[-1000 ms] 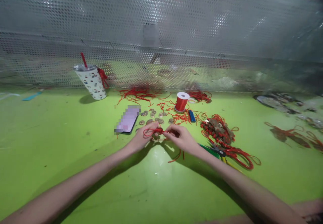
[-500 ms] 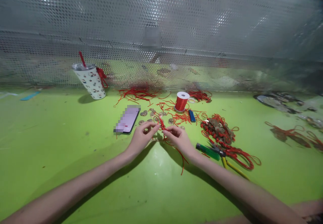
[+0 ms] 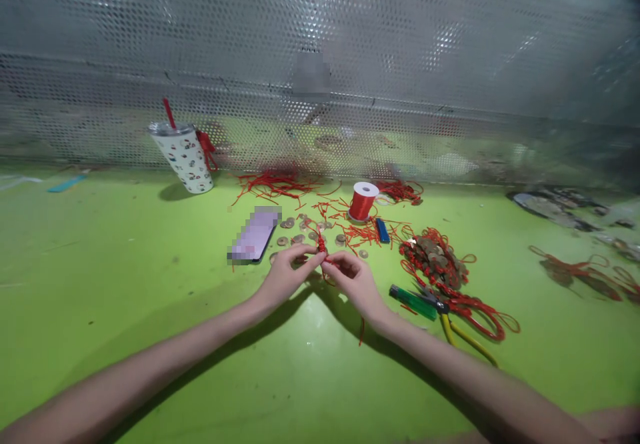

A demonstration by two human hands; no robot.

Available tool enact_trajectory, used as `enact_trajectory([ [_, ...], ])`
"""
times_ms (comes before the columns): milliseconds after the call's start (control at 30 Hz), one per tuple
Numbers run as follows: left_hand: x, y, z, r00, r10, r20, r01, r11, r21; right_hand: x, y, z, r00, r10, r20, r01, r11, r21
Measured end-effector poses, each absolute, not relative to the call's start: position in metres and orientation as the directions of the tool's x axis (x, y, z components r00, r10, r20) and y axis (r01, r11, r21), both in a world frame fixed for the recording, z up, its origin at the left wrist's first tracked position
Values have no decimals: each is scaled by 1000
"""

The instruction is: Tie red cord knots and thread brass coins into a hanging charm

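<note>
A knotted red cord (image 3: 321, 244) is held between my two hands at the middle of the green table. My left hand (image 3: 293, 269) pinches it from the left with thumb and forefinger. From the right, my right hand (image 3: 353, 281) pinches the cord just below the knot, its fingertips almost touching those of my left hand. A loop rises above the knot, and a loose cord end hangs below my right hand. Round coins (image 3: 299, 239) with holes lie just behind my hands. Fine detail of the knot is too small to tell.
A phone (image 3: 255, 234) lies left of the coins, a patterned cup (image 3: 187, 161) farther back. Behind stand a red cord spool (image 3: 363, 202) and a blue lighter (image 3: 383, 231). At right are tied coins (image 3: 435, 257), a green lighter (image 3: 413, 302) and yellow-handled pliers (image 3: 470, 341). A perforated metal screen (image 3: 250, 97) closes the back.
My left hand has moved slightly right, closer to my right hand. The knot now stands more upright, and the hanging cord end shows less. The whole view has shifted a little.
</note>
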State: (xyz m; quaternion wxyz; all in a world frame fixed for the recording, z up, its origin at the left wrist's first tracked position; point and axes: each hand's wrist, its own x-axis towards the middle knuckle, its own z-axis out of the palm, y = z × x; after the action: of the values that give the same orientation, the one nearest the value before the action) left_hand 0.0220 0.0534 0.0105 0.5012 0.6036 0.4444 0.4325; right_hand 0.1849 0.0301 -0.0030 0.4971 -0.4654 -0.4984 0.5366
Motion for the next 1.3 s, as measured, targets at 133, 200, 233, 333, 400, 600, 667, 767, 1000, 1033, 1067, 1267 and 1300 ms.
enact_trajectory([
  [133, 20, 55, 15, 237, 971, -42, -17, 47, 999, 186, 29, 0, -65, 997, 36, -43, 33, -999],
  [200, 16, 60, 17, 212, 975, -69, -56, 83, 995, 188, 29, 4, -44, 996, 75, -30, 73, -997],
  [233, 14, 63, 18, 210, 974, -85, -72, 102, 992, 189, 29, 6, -36, 995, 89, -22, 89, -996],
  [333, 10, 71, 18, 236, 966, -104, -95, 130, 987, 192, 30, 10, -32, 994, 107, -3, 107, -994],
  [400, 9, 73, 20, 272, 957, -103, -104, 136, 985, 194, 30, 11, -28, 994, 104, -1, 104, -995],
  [600, 10, 70, 31, 392, 912, -119, -116, 178, 977, 198, 34, 6, -1, 997, 78, 2, 78, -997],
  [667, 9, 71, 32, 408, 906, -115, -109, 173, 979, 199, 35, 5, 3, 997, 80, -10, 80, -997],
  [767, 7, 75, 29, 417, 904, -96, -38, 122, 992, 200, 36, 5, 6, 996, 90, -13, 90, -996],
  [1000, 4, 79, 23, 510, 859, -56, 211, -62, 976, 198, 34, 5, -175, 978, 116, 122, 138, -983],
  [1033, 4, 78, 23, 523, 850, -62, 223, -66, 973, 196, 33, 3, -182, 976, 116, 120, 139, -983],
  [1067, 4, 77, 23, 524, 849, -66, 232, -68, 970, 195, 32, 2, -183, 977, 111, 105, 132, -986],
  [1267, 7, 72, 21, 432, 898, -83, 187, 1, 982, 189, 31, -2, -169, 985, 20, -12, 18, -1000],
  [1300, 7, 72, 22, 424, 902, -78, 180, 0, 984, 189, 31, 0, -174, 985, 1, -32, -5, -999],
])
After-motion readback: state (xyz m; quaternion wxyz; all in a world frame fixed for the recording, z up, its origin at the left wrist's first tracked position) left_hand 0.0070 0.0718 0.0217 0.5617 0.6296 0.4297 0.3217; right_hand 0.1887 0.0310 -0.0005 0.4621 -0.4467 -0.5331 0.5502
